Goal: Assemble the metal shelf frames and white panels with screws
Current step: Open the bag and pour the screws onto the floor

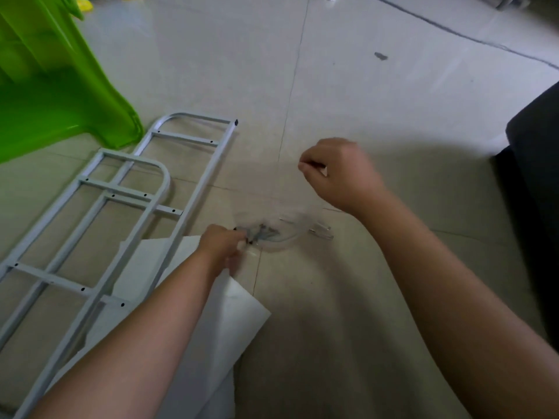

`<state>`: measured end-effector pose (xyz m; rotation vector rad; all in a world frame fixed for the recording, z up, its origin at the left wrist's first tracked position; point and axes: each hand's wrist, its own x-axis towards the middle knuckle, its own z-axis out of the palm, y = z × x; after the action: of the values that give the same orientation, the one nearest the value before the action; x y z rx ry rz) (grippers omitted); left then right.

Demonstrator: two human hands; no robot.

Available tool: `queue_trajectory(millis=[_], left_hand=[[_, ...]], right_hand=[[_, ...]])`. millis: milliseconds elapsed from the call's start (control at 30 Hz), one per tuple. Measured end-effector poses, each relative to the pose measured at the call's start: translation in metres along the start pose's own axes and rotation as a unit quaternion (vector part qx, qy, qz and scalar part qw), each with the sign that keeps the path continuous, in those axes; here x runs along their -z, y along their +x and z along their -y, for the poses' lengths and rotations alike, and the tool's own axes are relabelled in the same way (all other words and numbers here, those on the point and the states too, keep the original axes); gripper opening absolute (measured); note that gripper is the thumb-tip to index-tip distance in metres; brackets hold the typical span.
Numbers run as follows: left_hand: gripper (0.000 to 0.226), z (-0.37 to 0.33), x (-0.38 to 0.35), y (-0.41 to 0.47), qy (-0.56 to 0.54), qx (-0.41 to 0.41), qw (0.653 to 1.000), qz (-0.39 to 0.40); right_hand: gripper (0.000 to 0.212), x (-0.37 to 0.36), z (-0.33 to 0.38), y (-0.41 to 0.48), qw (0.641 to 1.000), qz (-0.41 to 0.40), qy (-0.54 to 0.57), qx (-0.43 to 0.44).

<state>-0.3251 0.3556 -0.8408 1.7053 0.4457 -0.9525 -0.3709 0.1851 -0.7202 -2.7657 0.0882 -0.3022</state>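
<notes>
While the limp, clear bag (273,220) of screws (261,234) is pinched at its top by the right hand (335,173) and gripped low by the left hand (223,244), it is judged light and slippery; frames (193,201) and panels (239,325) lie left of the fingers (239,238).

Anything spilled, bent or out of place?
No damage. One metal frame lies skewed atop the other frame, partly over the white panels. Screws seem contained in the clear bag held by left hand and right hand; blur hides strays.
</notes>
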Motion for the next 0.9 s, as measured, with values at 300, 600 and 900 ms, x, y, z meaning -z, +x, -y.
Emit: queue_trajectory(millis=[300, 600, 900], left_hand=[[0.028, -0.027, 0.028, -0.027, 0.178, -0.345, 0.919, 0.066], [0.008, -0.021, 0.153, -0.046, 0.122, -0.243, 0.897, -0.349], [0.041, 0.066, 0.309, -0.061, -0.235, 0.030, 0.897, -0.374]], right_hand=[[0.019, 0.020, -0.009, 0.004, 0.934, -0.031, 0.292, -0.202], [0.035, -0.043, 0.069, 0.049, 0.950, 0.031, 0.256, -0.176], [0.037, -0.142, 0.161, -0.001, 0.910, 0.397, -0.018, 0.117]])
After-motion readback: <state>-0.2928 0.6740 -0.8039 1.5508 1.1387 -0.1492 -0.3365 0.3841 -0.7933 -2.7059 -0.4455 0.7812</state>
